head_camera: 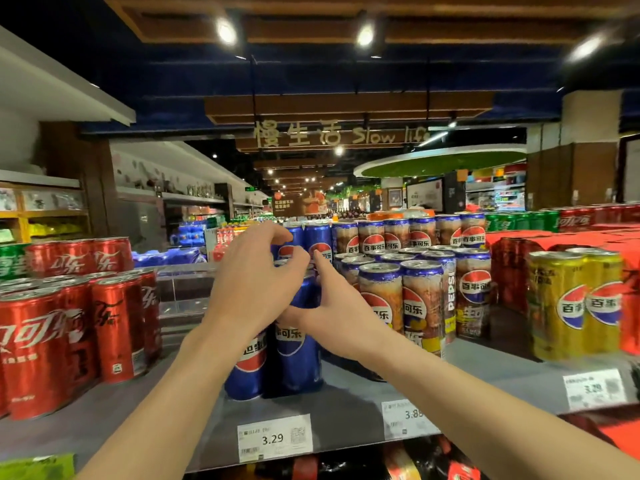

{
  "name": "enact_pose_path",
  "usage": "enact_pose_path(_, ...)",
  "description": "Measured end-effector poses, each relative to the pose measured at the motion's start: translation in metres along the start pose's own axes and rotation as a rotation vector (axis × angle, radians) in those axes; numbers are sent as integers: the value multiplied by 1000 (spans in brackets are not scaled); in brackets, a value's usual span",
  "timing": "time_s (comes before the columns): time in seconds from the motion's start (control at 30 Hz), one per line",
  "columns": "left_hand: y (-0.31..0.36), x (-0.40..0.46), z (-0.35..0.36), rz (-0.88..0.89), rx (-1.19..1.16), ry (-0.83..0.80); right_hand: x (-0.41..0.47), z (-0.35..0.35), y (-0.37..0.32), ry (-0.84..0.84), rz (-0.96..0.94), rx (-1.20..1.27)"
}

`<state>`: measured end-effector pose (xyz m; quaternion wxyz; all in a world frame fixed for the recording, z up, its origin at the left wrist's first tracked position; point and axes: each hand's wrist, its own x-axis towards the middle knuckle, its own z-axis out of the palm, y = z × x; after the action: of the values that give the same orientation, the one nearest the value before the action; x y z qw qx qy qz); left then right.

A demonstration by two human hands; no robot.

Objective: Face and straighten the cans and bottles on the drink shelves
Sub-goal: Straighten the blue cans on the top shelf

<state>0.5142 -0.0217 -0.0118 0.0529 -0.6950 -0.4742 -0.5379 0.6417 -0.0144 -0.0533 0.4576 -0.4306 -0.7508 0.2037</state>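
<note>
A grey shelf [349,400] across the lower frame carries upright cans: red cans [45,341] at left, blue cans [298,355] at centre with logos turned forward, yellow cans [575,303] at right. At centre, a blue can behind them is gripped by the left hand [256,289], fingers curled, and by the right hand [332,306], thumb and forefinger spread.

Two hands [256,282] are seen before the blue cans [298,358]. Two yellow cans [575,306] are counted right of these, and three price tags [275,438] are counted below them on the shelf [346,400] edge.
</note>
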Motion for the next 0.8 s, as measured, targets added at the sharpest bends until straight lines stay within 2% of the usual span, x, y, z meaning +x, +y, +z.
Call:
enact_pose_path(0.1,14,6,10,69,-54,-37,-2,-16,1,88,-58,-90)
enact_pose_path(0.3,37,5,27,146,-163,-68,-13,-60,-8,157,-170,-106)
enact_pose_path(0.47,61,3,48,151,-124,-128,-29,-106,5,308,-215,-174)
enact_pose_path(0.6,79,-1,67,113,6,-195,-36,-130,31,401,-121,-315)
enact_pose_path(0.7,84,-5,80,47,158,-253,-39,-139,48,325,44,-406)
enact_pose_path(0.8,83,-14,87,-21,197,-309,-43,-142,58,246,63,-314)
